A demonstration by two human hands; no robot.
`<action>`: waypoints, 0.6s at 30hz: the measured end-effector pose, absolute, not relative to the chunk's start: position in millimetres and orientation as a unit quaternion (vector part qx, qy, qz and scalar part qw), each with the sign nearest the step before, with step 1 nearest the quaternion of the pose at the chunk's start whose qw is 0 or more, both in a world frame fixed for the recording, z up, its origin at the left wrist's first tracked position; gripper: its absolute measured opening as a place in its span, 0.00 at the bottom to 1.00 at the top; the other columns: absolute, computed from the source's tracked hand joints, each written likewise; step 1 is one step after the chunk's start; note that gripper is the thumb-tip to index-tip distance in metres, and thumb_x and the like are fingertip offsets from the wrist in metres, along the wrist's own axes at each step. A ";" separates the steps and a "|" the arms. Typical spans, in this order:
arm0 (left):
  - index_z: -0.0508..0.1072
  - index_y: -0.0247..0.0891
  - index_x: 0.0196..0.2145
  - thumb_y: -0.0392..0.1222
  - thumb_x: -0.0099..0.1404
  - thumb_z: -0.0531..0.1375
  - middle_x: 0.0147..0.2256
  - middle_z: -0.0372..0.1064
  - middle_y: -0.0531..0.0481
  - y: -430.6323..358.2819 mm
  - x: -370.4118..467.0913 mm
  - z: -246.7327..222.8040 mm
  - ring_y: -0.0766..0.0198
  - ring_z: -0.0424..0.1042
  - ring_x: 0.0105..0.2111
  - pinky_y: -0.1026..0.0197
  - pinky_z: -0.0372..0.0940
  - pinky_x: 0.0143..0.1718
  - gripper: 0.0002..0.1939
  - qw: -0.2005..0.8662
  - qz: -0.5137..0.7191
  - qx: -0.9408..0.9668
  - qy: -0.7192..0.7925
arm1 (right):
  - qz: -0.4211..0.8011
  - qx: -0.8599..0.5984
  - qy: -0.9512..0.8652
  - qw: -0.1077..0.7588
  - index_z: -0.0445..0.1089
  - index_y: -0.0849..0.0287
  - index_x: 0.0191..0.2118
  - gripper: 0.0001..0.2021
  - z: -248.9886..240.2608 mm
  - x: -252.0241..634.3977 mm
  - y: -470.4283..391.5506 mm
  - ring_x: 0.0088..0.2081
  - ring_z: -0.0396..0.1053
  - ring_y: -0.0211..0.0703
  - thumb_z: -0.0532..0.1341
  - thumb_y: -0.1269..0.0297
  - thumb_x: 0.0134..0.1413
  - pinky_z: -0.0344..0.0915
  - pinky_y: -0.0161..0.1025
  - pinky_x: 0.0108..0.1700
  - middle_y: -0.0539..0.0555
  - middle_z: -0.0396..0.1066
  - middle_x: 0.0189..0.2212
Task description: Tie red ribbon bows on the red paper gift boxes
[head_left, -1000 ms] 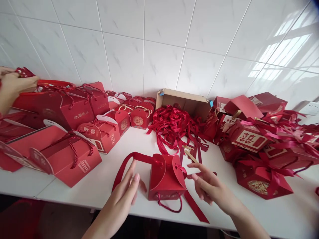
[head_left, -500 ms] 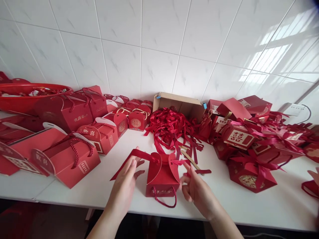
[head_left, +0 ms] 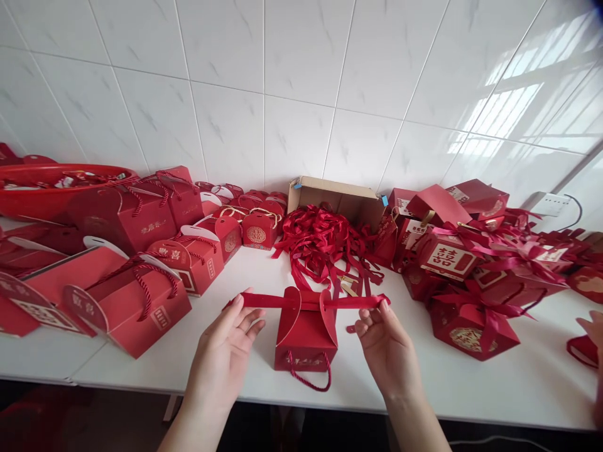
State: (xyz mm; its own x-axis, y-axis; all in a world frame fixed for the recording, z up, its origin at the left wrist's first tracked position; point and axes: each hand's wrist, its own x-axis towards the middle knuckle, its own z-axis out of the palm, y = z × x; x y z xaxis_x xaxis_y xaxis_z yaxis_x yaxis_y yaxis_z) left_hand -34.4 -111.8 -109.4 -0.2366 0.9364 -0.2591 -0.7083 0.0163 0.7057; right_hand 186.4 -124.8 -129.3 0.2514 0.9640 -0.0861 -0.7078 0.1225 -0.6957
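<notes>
At the white table (head_left: 447, 383) by the tiled wall (head_left: 226, 113), left hand (head_left: 227, 348) and right hand (head_left: 389, 355), apart, pinch a satin ribbon (head_left: 351, 303), likely soft, slippery, best held near its ends; between them sits a light-looking card gift box (head_left: 306, 333).

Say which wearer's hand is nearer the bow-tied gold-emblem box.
Right. The right hand is left of the bow-tied box; the left hand is farther left, past the center box.
</notes>
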 end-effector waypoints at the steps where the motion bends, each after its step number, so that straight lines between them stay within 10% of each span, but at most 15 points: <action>1: 0.76 0.38 0.32 0.38 0.60 0.64 0.26 0.70 0.52 -111.7 -34.8 -111.2 0.65 0.73 0.29 0.65 0.70 0.29 0.02 0.605 0.681 0.132 0.391 | 0.575 -0.329 -0.191 0.725 0.68 0.53 0.31 0.06 -131.7 186.0 -125.6 0.28 0.65 0.35 0.66 0.61 0.51 0.67 0.35 0.34 0.46 0.67 0.27; 18: 0.72 0.37 0.22 0.42 0.49 0.71 0.21 0.66 0.56 -94.5 -66.4 -85.7 0.66 0.67 0.26 0.64 0.69 0.29 0.11 0.445 0.777 0.266 0.357 | 0.399 -0.372 -0.316 0.776 0.75 0.59 0.31 0.08 -114.7 205.4 -118.5 0.28 0.69 0.34 0.70 0.61 0.47 0.68 0.33 0.33 0.50 0.75 0.28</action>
